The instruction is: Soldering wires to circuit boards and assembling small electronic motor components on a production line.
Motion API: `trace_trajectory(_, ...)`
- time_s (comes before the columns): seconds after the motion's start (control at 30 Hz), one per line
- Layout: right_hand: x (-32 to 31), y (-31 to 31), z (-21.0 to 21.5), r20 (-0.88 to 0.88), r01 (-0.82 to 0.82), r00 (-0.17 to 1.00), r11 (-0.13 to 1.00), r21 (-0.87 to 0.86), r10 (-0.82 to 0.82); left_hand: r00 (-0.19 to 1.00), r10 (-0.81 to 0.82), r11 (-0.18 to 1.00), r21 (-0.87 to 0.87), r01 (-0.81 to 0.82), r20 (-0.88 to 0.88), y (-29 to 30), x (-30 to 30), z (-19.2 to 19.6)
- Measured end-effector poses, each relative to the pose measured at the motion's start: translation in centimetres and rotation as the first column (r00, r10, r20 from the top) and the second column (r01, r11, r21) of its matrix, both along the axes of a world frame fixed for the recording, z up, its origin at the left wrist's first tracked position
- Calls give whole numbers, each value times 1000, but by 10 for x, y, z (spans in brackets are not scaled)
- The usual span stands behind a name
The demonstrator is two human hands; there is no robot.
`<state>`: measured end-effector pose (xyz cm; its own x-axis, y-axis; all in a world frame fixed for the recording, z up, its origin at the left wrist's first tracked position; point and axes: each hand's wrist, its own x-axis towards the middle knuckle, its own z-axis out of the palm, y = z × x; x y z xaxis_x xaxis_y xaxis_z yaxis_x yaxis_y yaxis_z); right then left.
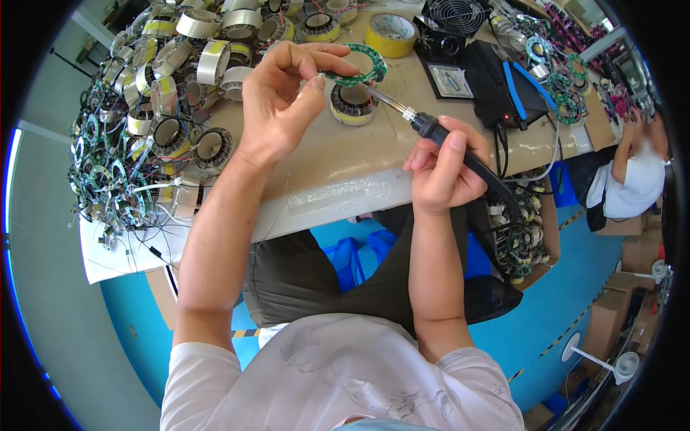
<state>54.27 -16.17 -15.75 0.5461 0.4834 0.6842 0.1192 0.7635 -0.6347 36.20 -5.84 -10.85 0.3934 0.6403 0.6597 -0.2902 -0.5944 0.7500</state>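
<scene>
My left hand (286, 97) pinches the left edge of a green ring-shaped circuit board (375, 68) between fingers and thumb. In my right hand (447, 167) is a soldering iron (425, 128) with a black handle, gripped like a pen. Its metal tip points up and left, close to the board's lower edge; I cannot tell whether they touch. Just below the board, a round motor coil (353, 105) with a dark slotted core and a pale yellow-banded side rests on the table.
Many wound motor coils (200, 24) crowd the table's left side, beside a heap of green ring boards (108, 176). Behind stands a yellow tape roll (390, 34). To the right are a black box (496, 79), blue-handled pliers (516, 90) and a fan (456, 16). Another person (632, 172) sits far right.
</scene>
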Motion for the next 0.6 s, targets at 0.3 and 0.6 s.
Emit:
trace_trajectory(0.3, 0, -1, 1, 4, 12, 1000, 1000, -20, -12, 1000, 0, 1000, 8, 0, -8, 0, -1, 1)
trace_trajectory(0.6, -1, -1, 2, -2, 9, 1000, 999, -41, -9, 1000, 1, 1000, 19, 0, -26, 0, -1, 2)
